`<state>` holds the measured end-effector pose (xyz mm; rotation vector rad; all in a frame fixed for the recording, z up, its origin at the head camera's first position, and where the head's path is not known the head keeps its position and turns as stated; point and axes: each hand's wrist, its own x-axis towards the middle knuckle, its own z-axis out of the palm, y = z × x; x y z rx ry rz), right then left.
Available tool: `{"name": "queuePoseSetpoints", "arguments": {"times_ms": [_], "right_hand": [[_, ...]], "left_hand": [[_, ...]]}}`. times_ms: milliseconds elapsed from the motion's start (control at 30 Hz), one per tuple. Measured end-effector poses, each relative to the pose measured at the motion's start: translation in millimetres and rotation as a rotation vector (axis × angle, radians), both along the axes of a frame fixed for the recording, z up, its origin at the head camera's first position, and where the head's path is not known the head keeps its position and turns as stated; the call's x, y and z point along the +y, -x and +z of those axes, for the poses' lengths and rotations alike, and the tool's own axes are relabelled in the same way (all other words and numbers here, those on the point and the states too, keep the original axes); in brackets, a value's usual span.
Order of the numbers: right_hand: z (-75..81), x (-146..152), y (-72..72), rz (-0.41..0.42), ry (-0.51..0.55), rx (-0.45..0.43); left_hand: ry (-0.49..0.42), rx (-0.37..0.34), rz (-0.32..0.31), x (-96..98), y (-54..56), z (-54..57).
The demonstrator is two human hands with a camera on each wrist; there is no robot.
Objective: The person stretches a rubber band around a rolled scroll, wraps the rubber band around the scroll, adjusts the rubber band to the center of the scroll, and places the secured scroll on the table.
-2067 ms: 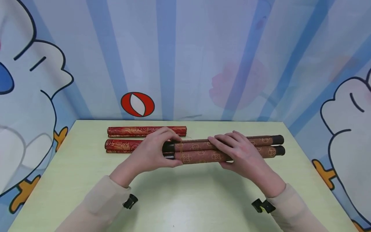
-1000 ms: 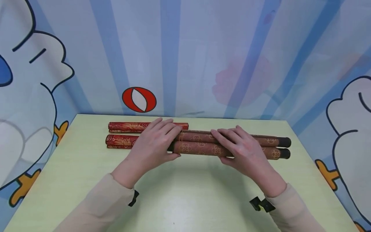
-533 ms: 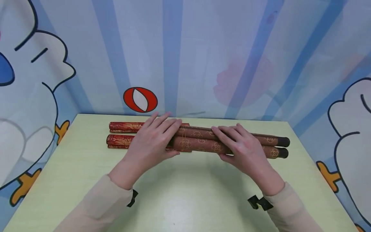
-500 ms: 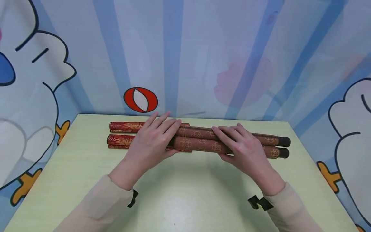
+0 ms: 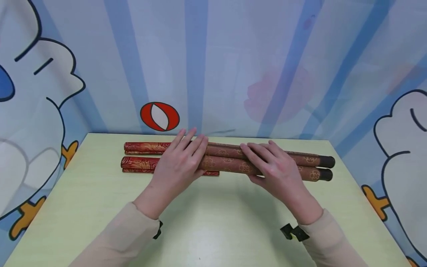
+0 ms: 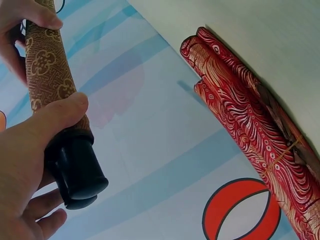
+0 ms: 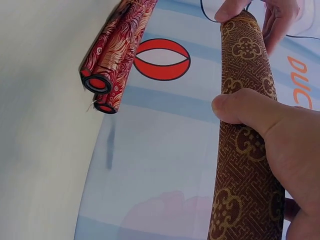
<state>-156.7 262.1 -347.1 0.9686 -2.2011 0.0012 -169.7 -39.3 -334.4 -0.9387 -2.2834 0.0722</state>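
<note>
A brown rolled scroll (image 5: 227, 165) with a gold floral pattern and two parallel rolls is held by both hands above the table. Its black end caps (image 5: 327, 167) show at the right in the head view. My left hand (image 5: 178, 157) grips the left end, thumb on the near side and fingers over the top; the left wrist view shows black knobs (image 6: 82, 167) beside the palm. My right hand (image 5: 277, 167) holds the scroll right of its middle, thumb (image 7: 240, 107) pressed on the patterned cloth. Its remaining fingers are partly hidden behind the scroll.
Two red-and-gold patterned rolls (image 5: 140, 163) lie behind and left of the brown scroll, partly covered by my left hand. The pale table (image 5: 207, 222) ends at a printed backdrop (image 5: 220, 66) with blue stripes.
The scroll's left end has swung away from my body, tilting the scroll the other way. My left hand has moved farther over that end, covering its black caps. My right hand keeps its hold.
</note>
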Motion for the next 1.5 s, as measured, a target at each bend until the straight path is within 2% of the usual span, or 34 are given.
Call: {"name": "queuePoseSetpoints", "arguments": {"times_ms": [333, 633, 867, 1133, 1400, 1500], "right_hand": [[2.1, -11, 5.4, 0.018, 0.024, 0.009], [0.8, -7, 6.0, -0.016, 0.011, 0.022], [1.7, -7, 4.1, -0.017, 0.015, 0.042], [4.1, -16, 5.3, 0.006, 0.037, 0.054], [2.2, -25, 7.6, 0.008, 0.024, 0.050], [4.8, -29, 3.1, 0.004, 0.026, 0.045]], "left_hand": [[-0.026, 0.064, -0.031, 9.1, 1.5, 0.1], [-0.022, 0.047, 0.040, -1.6, 2.3, 1.1], [-0.028, 0.057, 0.040, 6.8, 3.8, -0.1], [-0.040, 0.081, 0.008, 14.3, 4.0, 1.2], [-0.037, 0.130, -0.007, 12.1, 6.4, -1.8], [-0.066, 0.125, -0.036, 6.4, 4.6, -1.1]]}}
